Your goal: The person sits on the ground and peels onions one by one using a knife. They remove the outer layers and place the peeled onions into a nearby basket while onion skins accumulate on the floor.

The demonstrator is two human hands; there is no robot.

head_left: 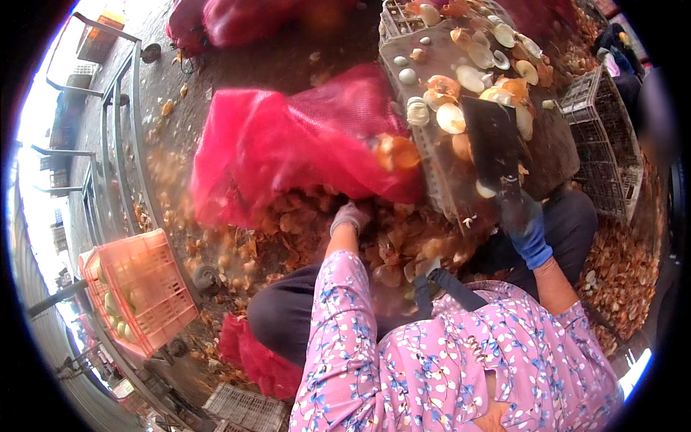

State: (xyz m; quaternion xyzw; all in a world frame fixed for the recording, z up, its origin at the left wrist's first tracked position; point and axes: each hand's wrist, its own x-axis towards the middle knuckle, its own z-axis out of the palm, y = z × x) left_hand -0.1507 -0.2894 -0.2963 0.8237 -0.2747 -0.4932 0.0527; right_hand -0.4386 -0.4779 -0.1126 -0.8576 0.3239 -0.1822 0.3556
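Observation:
My left hand (349, 214), in a light grey glove, reaches into loose onion skins (288, 209) at the edge of a red mesh bag (273, 144); its fingers are mostly hidden. My right hand (524, 230), in a blue glove, grips a broad dark blade-like tool (486, 137) over a worn board (547, 158). The board carries several pale onion slices (451, 117), small white pieces (407, 75) and skins. Blurred orange peels (396, 153) are beside the board's left edge.
An orange crate (158, 281) with pale produce sits on a metal cart at left, near metal trolleys (119, 144). A plastic crate (604, 151) stands right of the board, a grey crate (245, 410) lower left. More red sacks (245, 18) lie ahead; skins cover much floor.

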